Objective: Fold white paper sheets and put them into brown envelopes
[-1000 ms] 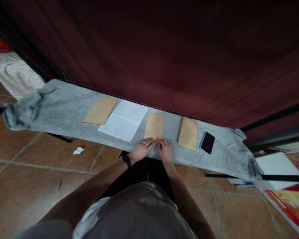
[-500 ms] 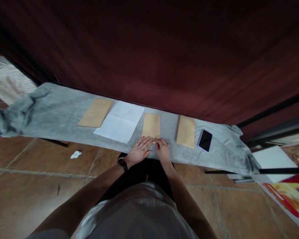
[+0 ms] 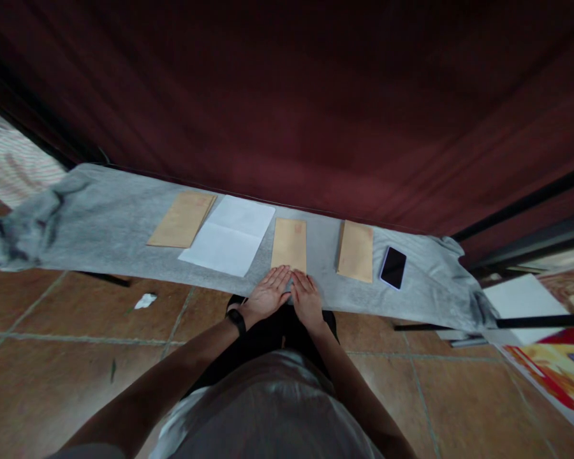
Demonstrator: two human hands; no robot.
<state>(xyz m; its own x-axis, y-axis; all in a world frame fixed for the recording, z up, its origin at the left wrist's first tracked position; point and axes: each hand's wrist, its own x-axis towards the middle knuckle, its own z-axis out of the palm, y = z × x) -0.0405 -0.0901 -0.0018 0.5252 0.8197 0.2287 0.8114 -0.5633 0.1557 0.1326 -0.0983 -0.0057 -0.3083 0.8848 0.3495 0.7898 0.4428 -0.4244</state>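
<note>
My left hand (image 3: 266,294) and my right hand (image 3: 306,297) lie flat side by side on the grey cloth (image 3: 100,217), fingers stretched out and touching the near end of the middle brown envelope (image 3: 289,244). Neither hand holds anything. A black band sits on my left wrist. A white unfolded sheet (image 3: 229,236) lies left of that envelope, with another brown envelope (image 3: 182,220) further left. A third brown envelope (image 3: 355,251) lies to the right, beside a dark phone (image 3: 393,268).
The cloth covers a long narrow table in front of a dark red curtain (image 3: 316,115). Tiled floor lies below, with a white paper scrap (image 3: 146,300). Striped fabric (image 3: 14,167) hangs at far left. Papers and a colourful poster (image 3: 555,370) lie on the floor at right.
My hands have shifted from pinching at the envelope's near edge to lying flat together. The camera has drifted slightly, moving the table a little left in view.
</note>
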